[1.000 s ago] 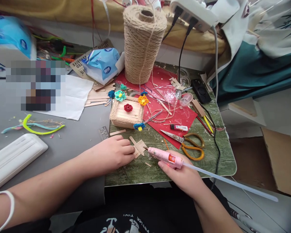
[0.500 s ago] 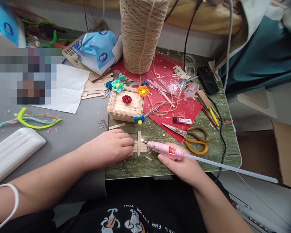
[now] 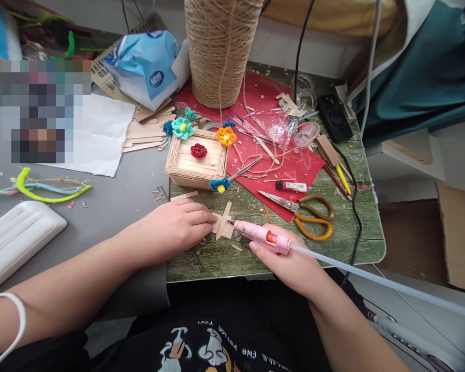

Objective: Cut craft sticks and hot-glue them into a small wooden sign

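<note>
Right hand [image 3: 292, 266]: closed round my glue gun [image 3: 256, 234]
Left hand [image 3: 180, 223]: at sticks [image 3: 223, 221], 9 o'clock, hold hidden
Nozzle [image 3: 231, 222]: 3 o'clock, probably gluing
Next: keep sticks steady

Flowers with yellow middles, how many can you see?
3: teal flower at the box's far-left corner, orange flower at far-right, blue flower at near-right. Others may be hidden.

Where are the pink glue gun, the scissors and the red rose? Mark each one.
Pink glue gun [image 3: 257, 233], head view, on its barrel.
Scissors [image 3: 293, 205], head view, on the metal near the pivot.
Red rose [image 3: 199, 151], head view, on its centre.
</note>
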Demonstrator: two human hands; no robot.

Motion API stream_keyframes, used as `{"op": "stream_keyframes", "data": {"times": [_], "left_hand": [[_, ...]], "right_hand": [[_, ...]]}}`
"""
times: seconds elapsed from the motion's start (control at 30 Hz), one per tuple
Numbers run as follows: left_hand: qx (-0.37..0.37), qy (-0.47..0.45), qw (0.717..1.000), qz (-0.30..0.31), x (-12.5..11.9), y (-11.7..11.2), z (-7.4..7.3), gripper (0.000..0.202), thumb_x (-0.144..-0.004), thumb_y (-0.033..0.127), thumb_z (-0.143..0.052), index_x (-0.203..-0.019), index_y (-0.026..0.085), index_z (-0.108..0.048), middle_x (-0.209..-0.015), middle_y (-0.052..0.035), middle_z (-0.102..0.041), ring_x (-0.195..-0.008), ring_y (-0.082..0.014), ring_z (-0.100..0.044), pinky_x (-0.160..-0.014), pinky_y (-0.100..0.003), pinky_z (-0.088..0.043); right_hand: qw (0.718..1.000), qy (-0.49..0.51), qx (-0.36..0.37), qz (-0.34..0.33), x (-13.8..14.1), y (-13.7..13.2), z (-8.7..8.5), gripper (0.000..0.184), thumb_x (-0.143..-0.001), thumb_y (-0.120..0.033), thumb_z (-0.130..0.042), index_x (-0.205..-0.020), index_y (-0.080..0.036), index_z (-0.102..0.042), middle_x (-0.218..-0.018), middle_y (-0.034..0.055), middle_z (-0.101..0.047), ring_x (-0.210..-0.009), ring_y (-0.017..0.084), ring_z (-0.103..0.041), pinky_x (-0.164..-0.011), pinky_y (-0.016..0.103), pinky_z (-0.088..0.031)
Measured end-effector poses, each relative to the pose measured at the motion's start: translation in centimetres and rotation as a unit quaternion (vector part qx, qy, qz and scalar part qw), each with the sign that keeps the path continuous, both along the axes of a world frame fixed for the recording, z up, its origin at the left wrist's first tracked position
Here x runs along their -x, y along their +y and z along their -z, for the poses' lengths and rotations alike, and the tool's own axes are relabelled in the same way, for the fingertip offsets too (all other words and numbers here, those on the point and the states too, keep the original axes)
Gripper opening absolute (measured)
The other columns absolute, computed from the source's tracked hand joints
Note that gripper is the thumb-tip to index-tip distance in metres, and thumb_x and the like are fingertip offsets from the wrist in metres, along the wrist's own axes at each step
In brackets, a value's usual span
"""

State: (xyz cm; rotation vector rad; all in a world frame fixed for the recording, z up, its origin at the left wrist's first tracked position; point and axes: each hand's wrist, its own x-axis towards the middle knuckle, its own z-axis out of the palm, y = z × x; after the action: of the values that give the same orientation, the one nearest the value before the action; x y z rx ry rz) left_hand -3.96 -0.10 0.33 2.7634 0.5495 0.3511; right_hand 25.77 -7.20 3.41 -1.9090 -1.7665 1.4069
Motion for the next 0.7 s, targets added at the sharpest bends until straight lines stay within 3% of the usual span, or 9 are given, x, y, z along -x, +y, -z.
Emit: {"op": "stream_keyframes", "data": {"times": [0.13, 0.7], "left_hand": [[-0.001, -0.009, 1.0, -0.011, -0.17, -0.16, 0.03, 0.02, -0.104, 0.016, -0.057, -0.114, 0.019, -0.074, -0.125, -0.0071, -0.077, -0.114, -0.0219, -0.07, -0.103, -0.038, -0.049], [-0.026, 0.003, 0.999, -0.025, -0.16, -0.7, -0.09, 0.023, -0.105, 0.015, -0.054, -0.11, 0.019, -0.075, -0.125, -0.004, -0.078, -0.091, -0.018, -0.068, -0.084, -0.037, -0.046]], "right_hand": [[0.999, -0.03, -0.005, -0.021, 0.28, 0.2, -0.22, 0.036, -0.093, -0.042, -0.066, -0.073, -0.023, -0.044, -0.065, -0.0064, -0.045, -0.059, 0.012, -0.044, -0.055, 0.028, -0.034], [0.997, -0.071, -0.01, -0.041, 0.6, 0.42, -0.49, 0.036, -0.093, -0.043, -0.064, -0.071, -0.023, -0.044, -0.062, -0.0062, -0.046, -0.056, 0.012, -0.045, -0.051, 0.026, -0.032]]}}
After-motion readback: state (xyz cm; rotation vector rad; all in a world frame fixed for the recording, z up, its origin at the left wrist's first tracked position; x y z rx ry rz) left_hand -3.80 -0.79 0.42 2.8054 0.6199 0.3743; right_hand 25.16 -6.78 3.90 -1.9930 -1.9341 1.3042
